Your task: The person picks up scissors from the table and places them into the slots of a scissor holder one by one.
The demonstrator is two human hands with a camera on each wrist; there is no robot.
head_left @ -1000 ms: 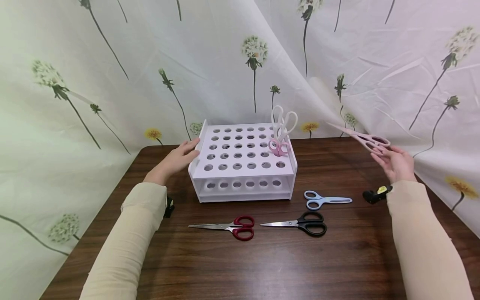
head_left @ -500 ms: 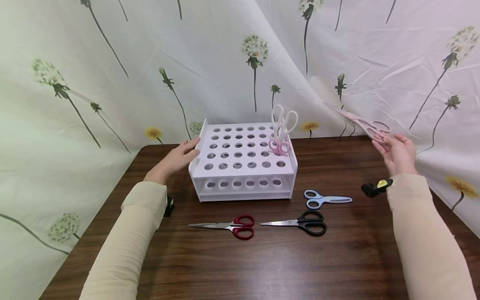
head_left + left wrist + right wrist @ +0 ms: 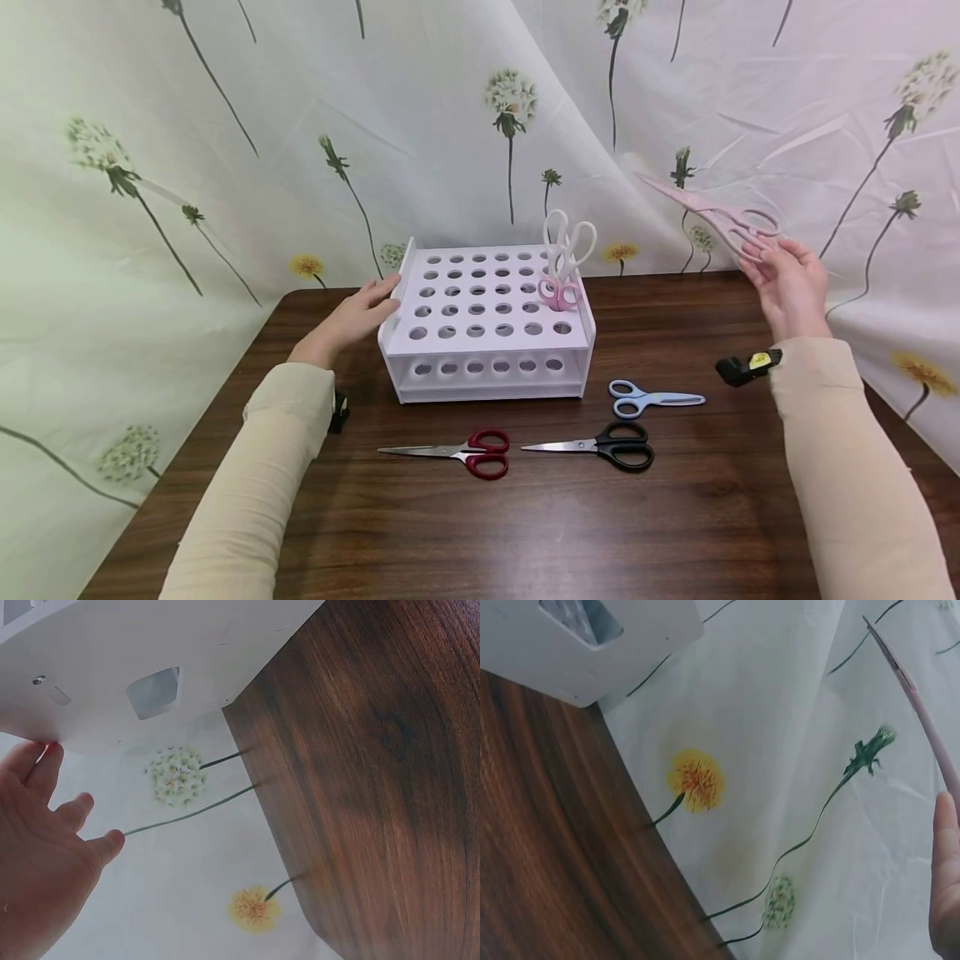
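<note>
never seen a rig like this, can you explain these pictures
No robot here: the left grip and right grip are simply a person's bare hands. The wide picture looks down from the person's head; the other two look out from the left and right wrists. On the brown table stands a white rack with round holes, holding white-handled scissors and pink-handled scissors. Red-handled scissors and black-handled scissors lie in front of it, light blue scissors toward the right. The left grip touches the rack's side; the right grip holds pale pink scissors in the air.
</note>
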